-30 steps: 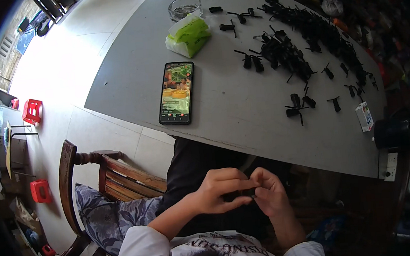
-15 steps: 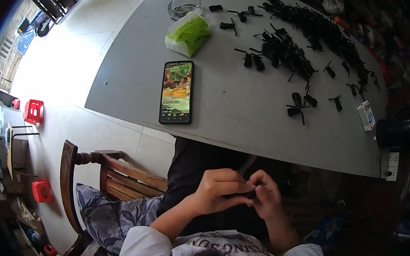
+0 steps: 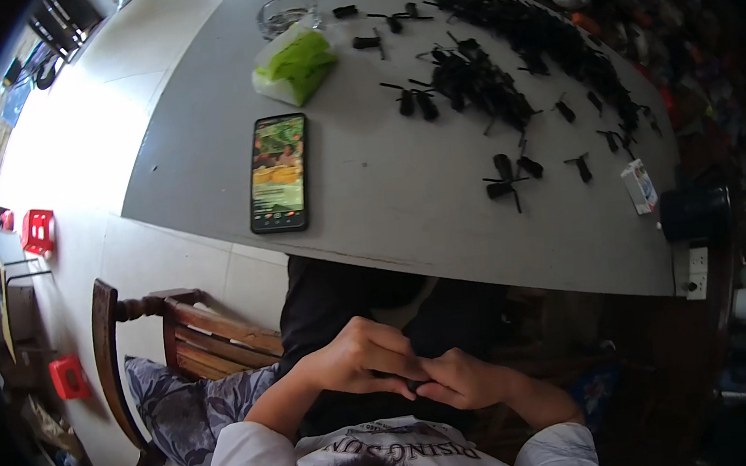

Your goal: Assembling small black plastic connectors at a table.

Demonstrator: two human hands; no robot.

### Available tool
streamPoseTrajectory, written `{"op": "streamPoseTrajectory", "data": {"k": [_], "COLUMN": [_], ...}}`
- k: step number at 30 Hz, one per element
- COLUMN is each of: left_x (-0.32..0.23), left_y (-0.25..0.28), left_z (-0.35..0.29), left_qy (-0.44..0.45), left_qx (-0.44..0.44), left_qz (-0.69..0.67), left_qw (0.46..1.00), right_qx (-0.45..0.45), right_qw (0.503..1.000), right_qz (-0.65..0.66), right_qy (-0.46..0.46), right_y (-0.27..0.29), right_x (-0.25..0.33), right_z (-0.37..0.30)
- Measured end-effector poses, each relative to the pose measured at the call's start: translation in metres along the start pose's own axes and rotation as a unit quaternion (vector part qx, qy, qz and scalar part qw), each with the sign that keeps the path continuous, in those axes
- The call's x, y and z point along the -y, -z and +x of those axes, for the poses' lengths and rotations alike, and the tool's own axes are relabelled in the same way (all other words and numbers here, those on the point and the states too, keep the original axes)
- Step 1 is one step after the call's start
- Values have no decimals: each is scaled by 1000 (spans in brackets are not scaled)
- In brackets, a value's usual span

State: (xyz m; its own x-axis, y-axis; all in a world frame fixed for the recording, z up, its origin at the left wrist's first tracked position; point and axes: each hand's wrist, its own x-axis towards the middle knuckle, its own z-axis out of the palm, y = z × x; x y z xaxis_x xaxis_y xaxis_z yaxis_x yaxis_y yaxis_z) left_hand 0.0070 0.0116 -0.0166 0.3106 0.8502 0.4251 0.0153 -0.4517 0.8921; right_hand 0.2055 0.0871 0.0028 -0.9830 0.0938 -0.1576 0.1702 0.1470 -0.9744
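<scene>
My hands meet in my lap, below the near edge of the grey table (image 3: 406, 203). My left hand (image 3: 362, 358) curls over from the left, and my right hand (image 3: 461, 378) comes up from below it. Their fingertips pinch a small black part (image 3: 414, 388), which is almost hidden by the fingers. On the table far above lies a heap of similar black clips (image 3: 499, 53), with a few loose ones (image 3: 510, 178) closer to me.
A phone with a lit screen (image 3: 277, 174) lies on the table's left part. Beyond it are a green plastic bag (image 3: 296, 62) and a glass ashtray (image 3: 287, 11). A small white box (image 3: 640, 186) sits at the right edge. A wooden chair (image 3: 177, 330) stands at my left.
Both hands have drawn closer together and the fingers have closed over the black part, so less of it shows than before. Nothing on the table has moved.
</scene>
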Motion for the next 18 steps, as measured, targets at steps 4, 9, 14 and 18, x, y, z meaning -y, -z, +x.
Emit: {"op": "streamPoseTrajectory", "data": {"k": [4, 9, 14, 18], "left_x": [14, 31, 40, 39], "left_y": [-7, -20, -26, -28], "left_z": [0, -6, -20, -16], "left_qy": [104, 179, 216, 206], "left_qx": [-135, -273, -292, -288], "left_qz": [-92, -475, -510, -455], "left_qw": [981, 817, 780, 817], "right_qx": [-76, -448, -442, -436], "right_qw": [988, 712, 662, 729], "right_qz": [-134, -535, -594, -523], "right_qy": [21, -71, -113, -68], "right_y": [39, 106, 114, 99], "right_x": [4, -43, -61, -55], "right_z": [15, 27, 27, 28]}}
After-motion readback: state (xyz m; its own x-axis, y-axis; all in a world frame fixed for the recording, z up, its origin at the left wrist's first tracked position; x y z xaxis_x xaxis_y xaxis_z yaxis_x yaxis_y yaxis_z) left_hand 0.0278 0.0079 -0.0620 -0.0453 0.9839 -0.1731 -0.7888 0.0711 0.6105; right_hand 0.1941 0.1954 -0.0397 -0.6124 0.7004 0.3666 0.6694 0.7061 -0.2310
